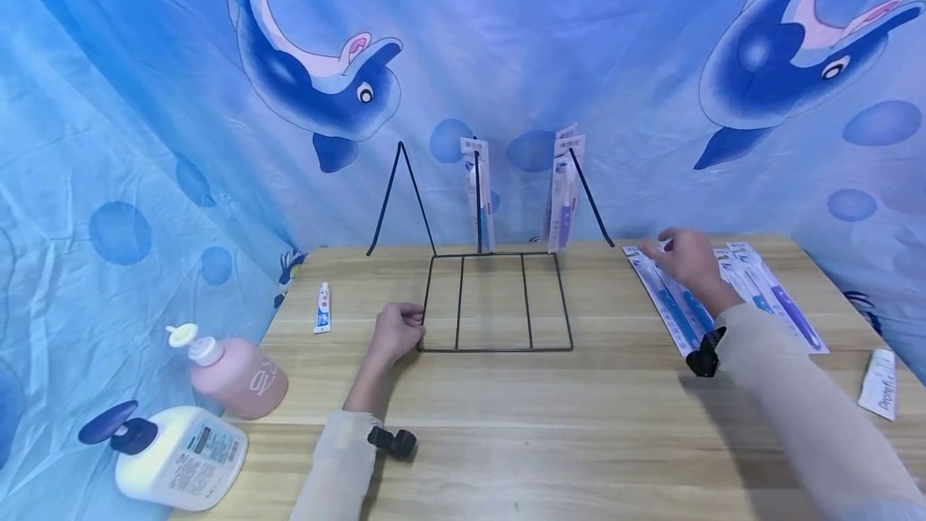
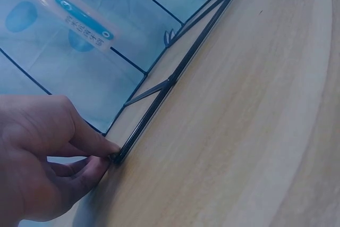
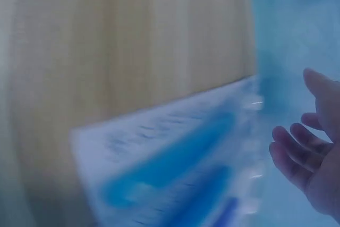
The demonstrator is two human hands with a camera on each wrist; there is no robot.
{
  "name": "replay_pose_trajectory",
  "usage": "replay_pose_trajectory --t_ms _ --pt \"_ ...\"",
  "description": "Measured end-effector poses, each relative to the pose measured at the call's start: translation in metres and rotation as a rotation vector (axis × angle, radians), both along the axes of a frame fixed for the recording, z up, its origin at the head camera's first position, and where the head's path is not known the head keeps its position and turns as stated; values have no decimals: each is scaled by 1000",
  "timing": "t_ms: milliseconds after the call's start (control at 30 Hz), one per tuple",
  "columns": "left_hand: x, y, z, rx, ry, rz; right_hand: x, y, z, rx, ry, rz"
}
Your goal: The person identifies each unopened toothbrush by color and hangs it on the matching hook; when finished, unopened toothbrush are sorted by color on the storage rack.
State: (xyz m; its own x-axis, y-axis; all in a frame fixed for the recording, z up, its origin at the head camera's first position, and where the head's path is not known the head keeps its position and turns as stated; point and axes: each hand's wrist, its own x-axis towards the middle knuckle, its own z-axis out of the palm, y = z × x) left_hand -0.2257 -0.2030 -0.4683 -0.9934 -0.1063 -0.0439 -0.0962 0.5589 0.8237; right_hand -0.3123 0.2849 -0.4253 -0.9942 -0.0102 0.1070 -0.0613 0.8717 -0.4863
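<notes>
Toothbrush packs, flat blue-and-white blister cards (image 1: 676, 308), lay under your right hand (image 1: 686, 261), grip spread, not yet pinching; left hand (image 1: 394, 332) pinched black wire rack (image 1: 495, 302) corner. Best pinch one pack's edge only.

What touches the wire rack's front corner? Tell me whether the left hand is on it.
Touching. The left wrist view shows the left hand pinching the wire rack at its corner, thumb and finger on the wire.
</notes>
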Motion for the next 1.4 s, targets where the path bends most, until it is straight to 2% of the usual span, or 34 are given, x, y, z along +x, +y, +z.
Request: replay_pose_trajectory --t_ms 167,400,633,900,1100,1233,1400 --pt "-1 -2 -1 -4 17 3 -2 1 -25 14 -37 -5" --pt "-1 -2 -2 4 24 -3 -5 -9 -30 82 18 -16" --pt "-2 2 -3 1 34 -5 -2 -4 -30 55 37 -34" --pt "-1 1 -2 -2 28 15 1 -12 -15 20 31 -73" --pt "-1 0 -3 -4 32 4 7 -19 0 -28 -10 -76" --pt "0 0 -2 -4 30 9 12 -21 14 -48 8 -70" --pt "1 0 -1 -5 31 11 22 -25 32 -68 30 -101"
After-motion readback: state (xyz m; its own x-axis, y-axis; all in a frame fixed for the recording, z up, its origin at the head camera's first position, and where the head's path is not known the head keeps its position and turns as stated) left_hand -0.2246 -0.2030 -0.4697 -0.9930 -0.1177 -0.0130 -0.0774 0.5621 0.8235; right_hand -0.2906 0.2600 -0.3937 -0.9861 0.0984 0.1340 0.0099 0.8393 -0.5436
